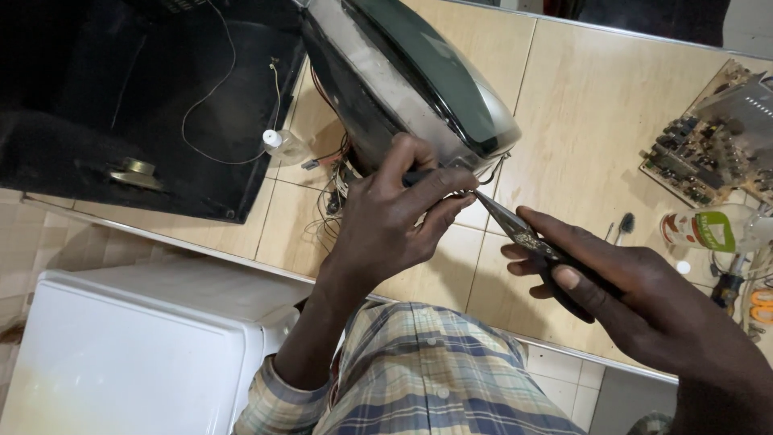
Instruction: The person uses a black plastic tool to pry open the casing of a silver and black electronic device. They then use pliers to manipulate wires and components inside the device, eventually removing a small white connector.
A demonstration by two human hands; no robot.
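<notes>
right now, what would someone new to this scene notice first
Centre frame, the right hand holds needle-nose pliers whose tips meet the left hand, which grips a dark tool handle against the lower edge of a picture tube lying on the tiled table. To the upper left sits the open black set casing, and a bare circuit board lies at the far right.

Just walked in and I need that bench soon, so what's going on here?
A person is working on a picture tube that lies on the tiled worktop. The left hand grips a dark-handled tool at the tube's lower edge, and the right hand holds needle-nose pliers whose tip meets the left fingers. The empty black casing sits to the left, a circuit board and a bottle to the right.
</notes>
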